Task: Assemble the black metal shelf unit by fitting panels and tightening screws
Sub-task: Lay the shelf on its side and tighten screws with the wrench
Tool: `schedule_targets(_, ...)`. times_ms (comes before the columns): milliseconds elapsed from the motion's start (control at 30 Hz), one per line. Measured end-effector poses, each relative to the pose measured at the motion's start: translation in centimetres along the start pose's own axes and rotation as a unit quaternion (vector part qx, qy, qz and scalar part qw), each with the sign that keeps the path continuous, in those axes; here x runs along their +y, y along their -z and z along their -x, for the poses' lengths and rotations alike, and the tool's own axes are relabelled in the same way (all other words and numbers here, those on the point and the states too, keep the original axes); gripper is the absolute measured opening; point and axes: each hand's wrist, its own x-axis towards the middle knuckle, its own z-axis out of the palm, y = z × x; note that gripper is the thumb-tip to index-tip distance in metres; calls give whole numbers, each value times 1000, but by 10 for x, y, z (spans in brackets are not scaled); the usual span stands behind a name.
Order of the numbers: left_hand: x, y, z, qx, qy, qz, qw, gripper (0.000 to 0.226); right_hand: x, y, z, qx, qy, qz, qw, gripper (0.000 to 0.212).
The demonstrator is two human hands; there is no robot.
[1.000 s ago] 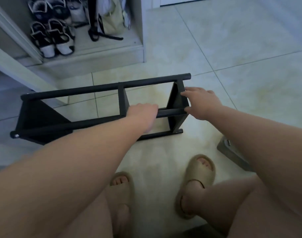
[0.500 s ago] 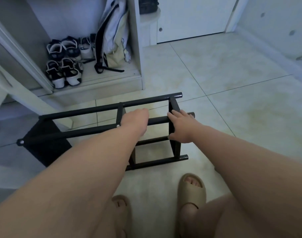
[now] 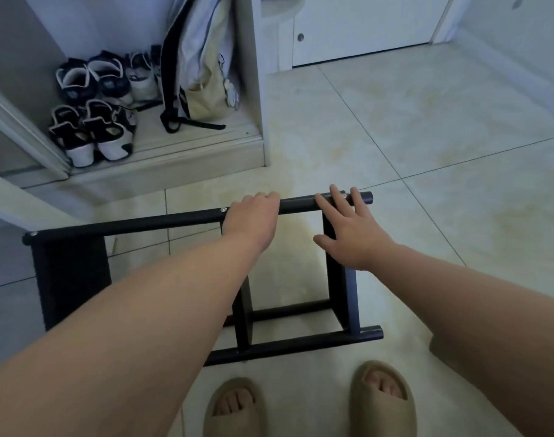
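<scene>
The black metal shelf unit [image 3: 149,221] stands on the tiled floor in front of me, its long round rails running left to right and flat black panels between them. My left hand [image 3: 253,217] grips the top rail near its middle, fingers curled over it. My right hand [image 3: 348,228] lies flat on the right end panel with straight, spread fingers reaching over the top rail's right end. Small silver screws show on the top rail. My forearm hides part of the lower rails.
An open closet [image 3: 175,146] at the back left holds several shoes [image 3: 93,134] and a hanging bag [image 3: 203,74]. A white door [image 3: 364,26] is at the back. My feet in beige slippers [image 3: 383,402] stand just before the shelf's lower rail.
The shelf has been tipped up so that it stands taller and nearer to me. My left hand kept its grip on the rail; my right hand let go of the panel and spread flat.
</scene>
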Motion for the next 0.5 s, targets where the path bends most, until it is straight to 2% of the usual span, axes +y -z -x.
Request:
schedule_targets(167,-15,-45,-52,4,19,-21,1000,30,15,-37,-65,51,-18,27,998,65)
schedule_targets(267,-20,-70,-77,-16,36,-30,999,38,22,-59,-98,46,-31,16,998,65)
schedule_targets(500,-34,-112,-114,-16,43,-8,999,31,43,-89,-147,23,-19,-17,999,64)
